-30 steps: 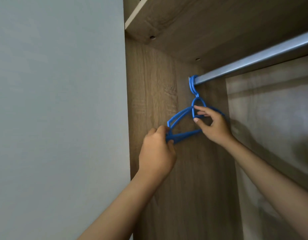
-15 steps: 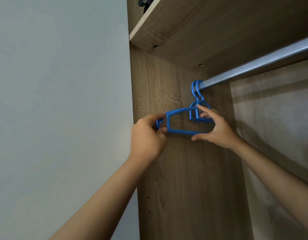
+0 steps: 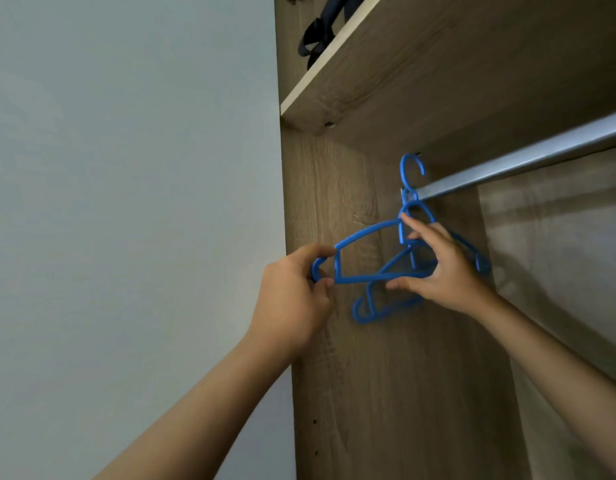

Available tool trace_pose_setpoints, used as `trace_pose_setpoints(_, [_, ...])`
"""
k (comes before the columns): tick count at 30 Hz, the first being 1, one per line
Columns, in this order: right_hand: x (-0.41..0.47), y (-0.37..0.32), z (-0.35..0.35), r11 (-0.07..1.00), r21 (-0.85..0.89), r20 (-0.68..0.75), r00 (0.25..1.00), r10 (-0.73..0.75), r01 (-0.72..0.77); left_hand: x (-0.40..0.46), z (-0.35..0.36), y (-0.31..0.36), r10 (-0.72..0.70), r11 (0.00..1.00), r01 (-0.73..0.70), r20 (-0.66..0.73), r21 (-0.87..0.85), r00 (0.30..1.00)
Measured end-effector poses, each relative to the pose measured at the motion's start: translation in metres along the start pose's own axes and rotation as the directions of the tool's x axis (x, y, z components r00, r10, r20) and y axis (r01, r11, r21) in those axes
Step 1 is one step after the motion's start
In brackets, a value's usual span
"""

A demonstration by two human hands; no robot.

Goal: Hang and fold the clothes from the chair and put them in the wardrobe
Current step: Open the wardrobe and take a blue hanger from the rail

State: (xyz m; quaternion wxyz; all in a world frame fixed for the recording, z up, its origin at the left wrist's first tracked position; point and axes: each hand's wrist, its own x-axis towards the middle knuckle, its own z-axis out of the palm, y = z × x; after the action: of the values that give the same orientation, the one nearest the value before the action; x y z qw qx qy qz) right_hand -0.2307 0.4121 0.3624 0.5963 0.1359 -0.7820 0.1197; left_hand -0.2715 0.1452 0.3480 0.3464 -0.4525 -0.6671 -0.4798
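Left hand pinched round the near tip of a blue hanger, thumb under, fingers curled over. Right hand gripped the same hanger by its middle, index finger up at the neck, thumb beneath the lower bar. Hook lifted above the fingertips, apparently clear of the rail. Second hanger slung just below the right thumb, seemingly on the rail, though its hook sat half hidden. Risk judged: lower bar catching that second hanger and dragging it off; loose pinch letting the tip twist free
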Motion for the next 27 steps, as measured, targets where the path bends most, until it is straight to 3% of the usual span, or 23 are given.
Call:
trace_pose_setpoints(12, [-0.049,-0.096,0.032,0.995,-0.083,-0.058,0.997,-0.052,0.047,-0.081,-0.084,0.002,-0.07,0.991,0.066,0.032,0.113,0.997])
trace_pose_setpoints(20, [-0.096,-0.253,0.094,0.996,0.09,-0.024,1.0,0.005,-0.003,-0.179,-0.22,0.023,-0.173,0.926,0.176,-0.039,0.335,0.984])
trace_pose_setpoints(27, [-0.141,-0.435,0.142,0.969,0.219,0.047,0.99,-0.13,0.117,-0.292,-0.36,0.066,-0.363,0.789,0.333,-0.045,0.515,0.931])
